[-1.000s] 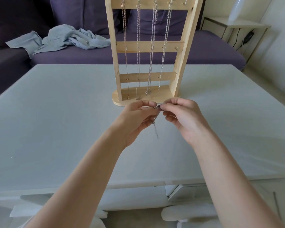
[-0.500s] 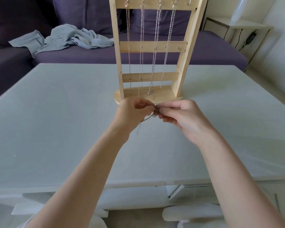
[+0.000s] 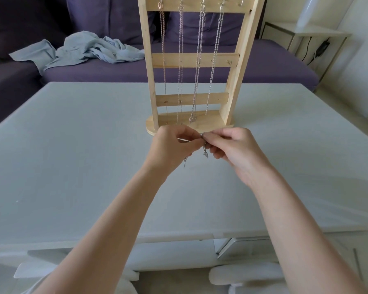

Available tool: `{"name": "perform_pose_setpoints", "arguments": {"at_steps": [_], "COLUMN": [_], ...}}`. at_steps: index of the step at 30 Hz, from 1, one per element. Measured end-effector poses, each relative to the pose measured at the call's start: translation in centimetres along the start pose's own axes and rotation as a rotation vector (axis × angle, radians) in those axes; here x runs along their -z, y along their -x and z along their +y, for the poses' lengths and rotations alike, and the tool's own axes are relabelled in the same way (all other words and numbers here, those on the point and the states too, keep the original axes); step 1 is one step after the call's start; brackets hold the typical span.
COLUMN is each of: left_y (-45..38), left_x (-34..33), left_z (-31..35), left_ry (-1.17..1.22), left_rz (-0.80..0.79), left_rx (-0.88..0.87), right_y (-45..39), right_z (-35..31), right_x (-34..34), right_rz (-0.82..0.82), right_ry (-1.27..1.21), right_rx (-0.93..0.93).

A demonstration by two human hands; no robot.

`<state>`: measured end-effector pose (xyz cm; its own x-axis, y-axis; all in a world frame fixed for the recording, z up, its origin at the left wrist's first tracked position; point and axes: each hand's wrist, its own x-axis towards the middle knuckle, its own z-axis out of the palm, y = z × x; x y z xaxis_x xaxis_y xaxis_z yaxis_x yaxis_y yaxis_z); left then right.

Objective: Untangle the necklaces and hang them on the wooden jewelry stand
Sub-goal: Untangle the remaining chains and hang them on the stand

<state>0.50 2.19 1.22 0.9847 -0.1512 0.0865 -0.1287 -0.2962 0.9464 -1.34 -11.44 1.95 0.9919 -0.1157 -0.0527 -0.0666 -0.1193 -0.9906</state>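
A wooden jewelry stand (image 3: pixel 232 81) rises at the middle of the table, with several silver necklaces (image 3: pixel 198 66) hung from hooks on its top bar. Just in front of its base, my left hand (image 3: pixel 170 149) and my right hand (image 3: pixel 234 149) meet fingertip to fingertip above the table. Both pinch one thin silver necklace (image 3: pixel 205 150) between thumb and fingers. A short end with a clasp dangles under my right fingers, and another end hangs below my left hand. Most of this chain is hidden inside my hands.
The pale grey table (image 3: pixel 72 155) spreads wide on both sides of the stand. Behind it is a purple sofa (image 3: pixel 274 68) with a crumpled light blue cloth (image 3: pixel 83 50). A white side table (image 3: pixel 306 35) stands at the back right.
Both hands stay together in front of the stand's base. The dangling chain has been gathered shorter, and two short ends now hang under the hands.
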Motion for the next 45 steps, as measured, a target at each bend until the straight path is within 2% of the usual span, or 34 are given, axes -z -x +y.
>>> {"name": "perform_pose_setpoints", "arguments": {"at_steps": [6, 9, 13, 16, 20, 24, 29, 40, 45], "left_y": [0.3, 0.3, 0.2, 0.1, 0.0, 0.0, -0.1, 0.0, 0.3], "left_x": [-0.2, -0.1, -0.1, 0.2, 0.2, -0.2, 0.2, 0.5, 0.0], "left_z": [0.5, 0.4, 0.2, 0.4, 0.5, 0.4, 0.6, 0.5, 0.5], "left_ry": [-0.089, -0.161, -0.287, -0.134, 0.043, 0.033, 0.296, 0.225, 0.239], "left_rz": [0.058, 0.101, 0.092, -0.015, -0.127, -0.108, -0.052, -0.152, -0.221], "left_rx": [-0.220, -0.276, -0.338, -0.206, -0.009, 0.053, 0.105, 0.143, 0.228], "right_y": [0.0, 0.0, 0.0, -0.1, -0.1, 0.0, 0.0, 0.0, 0.0], "right_z": [-0.2, -0.3, -0.1, -0.1, -0.2, -0.1, -0.3, -0.6, -0.5], "right_x": [0.2, 0.4, 0.7, 1.1, 1.5, 1.4, 1.5, 1.4, 1.5], "right_rz": [-0.033, -0.070, -0.074, -0.096, -0.209, -0.218, -0.155, -0.133, -0.119], "right_ry": [-0.127, -0.202, -0.094, -0.105, -0.109, -0.070, -0.152, -0.207, -0.172], "right_rx": [-0.042, -0.092, -0.110, -0.123, -0.154, -0.155, -0.150, -0.173, -0.154]}}
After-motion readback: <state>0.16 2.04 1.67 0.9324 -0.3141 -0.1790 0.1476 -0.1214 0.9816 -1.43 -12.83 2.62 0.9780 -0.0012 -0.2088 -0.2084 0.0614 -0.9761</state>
